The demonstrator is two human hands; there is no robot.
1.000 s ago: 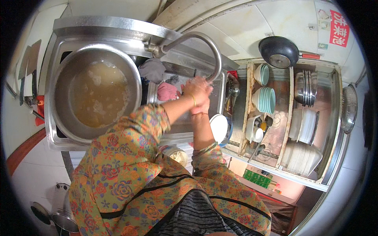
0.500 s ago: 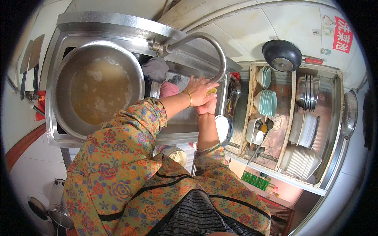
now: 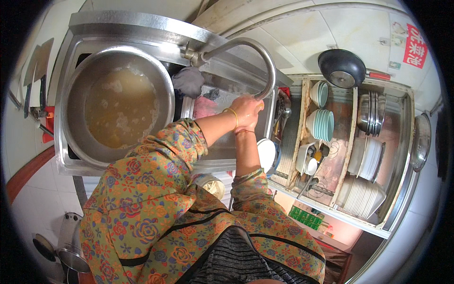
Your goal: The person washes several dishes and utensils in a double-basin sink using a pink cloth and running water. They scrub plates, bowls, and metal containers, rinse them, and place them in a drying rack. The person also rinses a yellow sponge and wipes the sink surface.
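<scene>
Under the faucet's curved spout [image 3: 270, 71], my two hands are together over the right sink basin [image 3: 217, 146]. My left hand [image 3: 245, 110], with a yellow band at the wrist, is closed, its fingers curled. A bit of a small yellow-green piece [image 3: 261, 106] shows at its knuckles; its kind is unclear. Below and against it is my right hand [image 3: 248, 124], its fingers hidden by the left. In the basin beside my left wrist lies a pink cloth [image 3: 204, 108]. A grey cloth [image 3: 188, 81] hangs over the divider near it.
A large steel pot [image 3: 71, 102] of cloudy brownish water fills the left basin. White dishes [image 3: 266, 154] stand at the sink's right edge. Further right, a rack [image 3: 347, 142] holds bowls and plates. A black wok [image 3: 341, 68] hangs above it. Knives [image 3: 41, 61] hang at far left.
My left hand has gone from flat, fingers stretched over the yellow-green piece, to curled round it. Both hands have shifted slightly, and my right hand is more covered.
</scene>
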